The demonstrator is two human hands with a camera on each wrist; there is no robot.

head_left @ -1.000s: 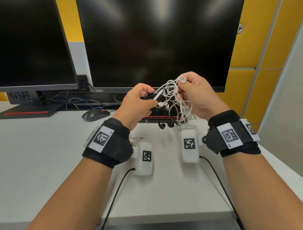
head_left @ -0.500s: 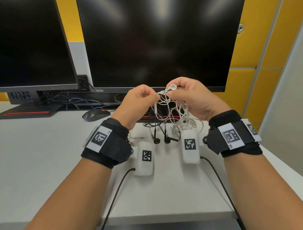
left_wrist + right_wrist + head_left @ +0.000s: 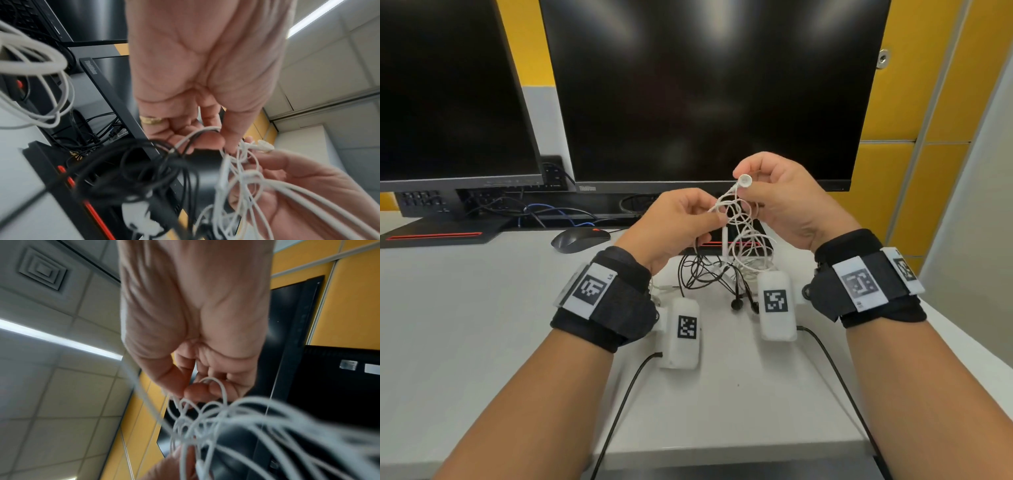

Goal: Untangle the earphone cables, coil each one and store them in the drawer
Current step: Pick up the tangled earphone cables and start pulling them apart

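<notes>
Your right hand [image 3: 787, 202] is raised a little above your left hand [image 3: 674, 226], its thumb and forefinger closed in a tight grip on the white earbud [image 3: 745, 180] — holding that free end high lets the white earphone cable [image 3: 739, 222] hang in open loops, so you can judge where it crosses itself. Your left hand pinches a strand of the same white cable just beside the knot, and the left wrist view shows a strand of the black earphone cable [image 3: 144, 172] caught in that pinch too; that grip seems meant to steady the snarl while the other hand draws the bud clear. The black cable droops from the bundle, with its two buds [image 3: 744, 303] lying on the worktop [image 3: 465, 308] between the two wrist units. The cables are not yet parted, nothing is coiled, and no drawer shows in any view. Pull gently — a hard tug would likely tighten the knot.
</notes>
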